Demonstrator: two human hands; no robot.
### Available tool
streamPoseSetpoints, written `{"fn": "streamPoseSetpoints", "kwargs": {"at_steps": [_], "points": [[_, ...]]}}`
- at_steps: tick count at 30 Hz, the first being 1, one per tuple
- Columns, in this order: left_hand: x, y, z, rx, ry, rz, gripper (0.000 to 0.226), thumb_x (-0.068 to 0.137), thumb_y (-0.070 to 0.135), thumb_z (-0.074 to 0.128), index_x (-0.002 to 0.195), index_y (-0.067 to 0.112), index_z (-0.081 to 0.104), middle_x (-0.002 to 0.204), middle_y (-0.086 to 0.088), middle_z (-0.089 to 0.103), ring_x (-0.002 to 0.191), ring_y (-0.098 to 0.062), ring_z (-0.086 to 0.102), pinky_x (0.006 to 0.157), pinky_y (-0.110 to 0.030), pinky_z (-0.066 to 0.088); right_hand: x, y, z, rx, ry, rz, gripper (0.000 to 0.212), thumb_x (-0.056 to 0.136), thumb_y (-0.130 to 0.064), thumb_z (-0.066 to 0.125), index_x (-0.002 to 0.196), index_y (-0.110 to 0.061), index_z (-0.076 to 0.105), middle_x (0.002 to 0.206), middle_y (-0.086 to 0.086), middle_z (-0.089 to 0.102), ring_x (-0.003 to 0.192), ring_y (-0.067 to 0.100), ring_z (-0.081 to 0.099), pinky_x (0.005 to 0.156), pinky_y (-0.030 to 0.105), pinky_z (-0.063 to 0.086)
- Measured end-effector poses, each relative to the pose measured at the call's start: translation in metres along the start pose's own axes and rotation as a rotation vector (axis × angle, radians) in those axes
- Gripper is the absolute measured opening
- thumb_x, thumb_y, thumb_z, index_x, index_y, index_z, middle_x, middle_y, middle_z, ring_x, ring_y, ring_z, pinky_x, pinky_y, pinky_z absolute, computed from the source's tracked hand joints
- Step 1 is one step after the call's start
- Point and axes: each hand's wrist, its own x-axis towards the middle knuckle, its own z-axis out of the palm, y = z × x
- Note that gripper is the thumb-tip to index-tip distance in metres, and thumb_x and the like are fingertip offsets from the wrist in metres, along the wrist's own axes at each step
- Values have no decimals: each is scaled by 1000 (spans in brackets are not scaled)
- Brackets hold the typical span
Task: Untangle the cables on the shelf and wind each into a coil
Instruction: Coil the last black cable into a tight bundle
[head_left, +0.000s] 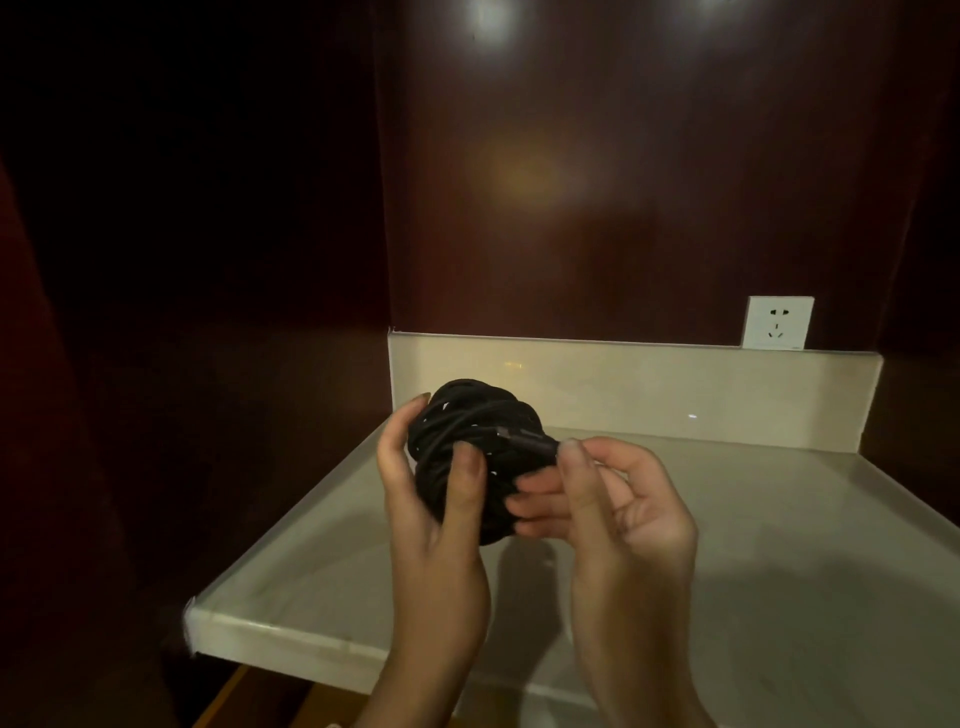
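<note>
Above the shelf (779, 519), you're finishing a coil.
Your left hand (436, 499) grips the wound black cable (467, 421); your right hand (618, 499) pinches its connector end (524, 439), left to tuck.

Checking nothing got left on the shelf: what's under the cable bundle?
Under the black cable bundle, held up by the left hand and right hand, only bare shelf and shadow show; the hands hide some of it.

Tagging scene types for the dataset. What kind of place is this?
Probably an indoor built-in cabinet niche, maybe a hotel room or home. Cues: dark glossy wood panels, a pale stone-like shelf with a raised back lip, and a white wall socket above it.
</note>
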Motion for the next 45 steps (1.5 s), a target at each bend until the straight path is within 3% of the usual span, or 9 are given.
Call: {"fn": "streamPoseSetpoints", "kwargs": {"at_steps": [3, 10, 14, 19, 25, 32, 35, 40, 45], "points": [[-1, 2, 2, 65, 10, 126, 52, 86, 51, 55, 132, 28, 43, 116, 30, 64, 107, 4, 64, 81, -8, 48, -1, -1, 3, -32, 11, -36, 21, 82, -23, 60, 93, -6, 59, 66, 13, 70, 53, 20, 67, 49, 24, 53], [4, 0, -3, 152, -37, 183, 42, 90, 49, 53, 130, 38, 45, 121, 25, 63, 112, -3, 63, 88, -15, 49, 1, 0, 2, 33, 6, 26, 23, 82, -22, 61, 94, -3, 59, 67, 13, 68, 57, 19, 66, 50, 25, 54], [7, -7, -7, 318, 9, 272, 37, 96, 46, 47, 132, 41, 47, 147, 2, 43, 133, -2, 46, 99, -11, 40, 0, -1, 2, 19, -6, 26, 14, 86, -15, 61, 95, -4, 59, 70, 15, 70, 56, 23, 69, 51, 26, 55], [10, -11, -10, 382, -22, 377, 27, 101, 28, 40, 123, 29, 56, 136, -1, 52, 130, -12, 51, 102, -14, 38, -6, 8, 8, 37, 38, 60, 9, 89, -8, 60, 96, -3, 58, 71, 16, 71, 55, 26, 70, 48, 25, 55], [6, -11, -9, 364, -38, 339, 23, 99, 31, 43, 118, 32, 58, 135, 1, 52, 128, -11, 53, 97, -11, 41, -5, 16, 9, -22, 118, 35, 20, 81, -27, 61, 92, -11, 58, 69, 13, 70, 52, 24, 68, 46, 26, 53], [6, -9, -13, 338, -14, 273, 18, 96, 40, 46, 112, 48, 54, 132, 12, 53, 127, -21, 55, 100, -37, 49, 9, 19, -12, -483, -134, -227, 9, 90, -42, 61, 89, -34, 58, 70, -9, 72, 51, 7, 58, 55, 23, 45], [7, -4, -12, 313, -7, 271, 18, 96, 40, 48, 110, 47, 55, 128, 15, 55, 123, -19, 57, 97, -26, 49, 17, 12, -19, -627, -205, -353, 9, 95, -35, 61, 88, -30, 59, 69, -17, 69, 56, 3, 62, 54, 15, 48], [3, -6, -9, 169, 1, 104, 13, 92, 34, 57, 103, 37, 62, 113, 16, 64, 109, -4, 63, 81, -9, 49, 27, 5, -28, -1043, -275, -551, 14, 94, -47, 47, 89, -35, 52, 68, -26, 65, 54, -1, 58, 49, 27, 49], [0, -18, -10, 183, -6, -14, 6, 95, 37, 60, 100, 36, 64, 106, 11, 65, 102, -5, 64, 78, -10, 49, 28, -10, -30, -1301, -399, -336, 24, 93, -58, 36, 86, -36, 45, 72, -30, 67, 66, 6, 64, 61, 33, 49]]}}
